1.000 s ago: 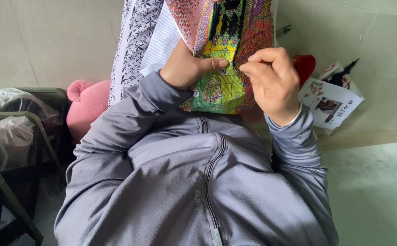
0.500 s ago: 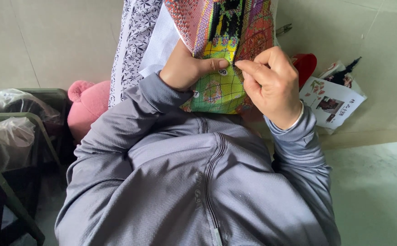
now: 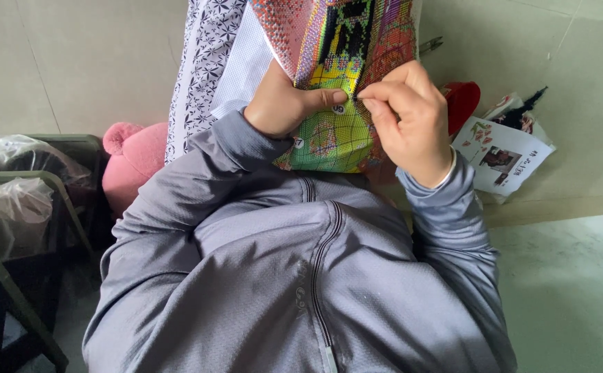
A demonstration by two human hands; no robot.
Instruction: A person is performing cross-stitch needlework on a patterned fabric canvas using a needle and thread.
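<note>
A colourful cross-stitch canvas point(image 3: 329, 41) in pink, green, yellow and black hangs over my lap, above my grey zipped jacket. My left hand point(image 3: 289, 103) grips the canvas from its left, thumb pressed across the green part. My right hand point(image 3: 406, 119) is closed in a pinch at the fabric, fingertips right beside the left thumb tip; whatever it pinches is too small to see. A white backing cloth point(image 3: 246, 62) and a black-and-white floral cloth point(image 3: 201, 62) lie to the canvas's left.
A pink plush thing point(image 3: 132, 162) sits left of my arm. Dark green chair frames with clear plastic bags point(image 3: 11, 200) stand at far left. On the pale tiled floor at right lie a red object point(image 3: 462, 102), a printed paper sheet point(image 3: 500, 157) and scissors point(image 3: 431, 45).
My right hand has shifted slightly left and closed its pinch against the canvas beside the left thumb. The left hand keeps the same grip.
</note>
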